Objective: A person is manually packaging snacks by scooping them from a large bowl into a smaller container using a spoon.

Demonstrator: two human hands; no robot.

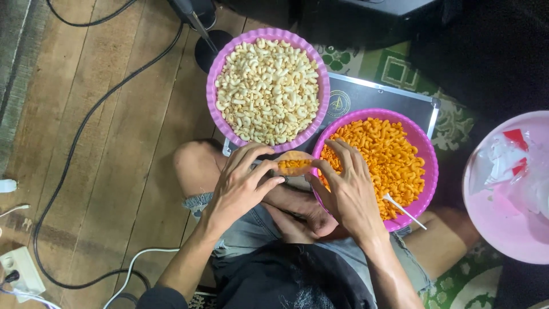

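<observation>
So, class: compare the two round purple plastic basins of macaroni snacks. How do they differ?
The upper round purple plastic basin holds pale cream macaroni; the lower round purple plastic basin holds orange macaroni. The upper one is heaped to its rim; the lower one sits less full. Only the lower one has a white plastic spoon in it. Both share a scalloped rim and rest on a dark case.

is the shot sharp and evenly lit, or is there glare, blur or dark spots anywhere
Head view: sharp and evenly lit over both hands, left hand and right hand, and the small bag; top right corner falls into deep shadow; pale pink basin looks slightly washed out.
</observation>
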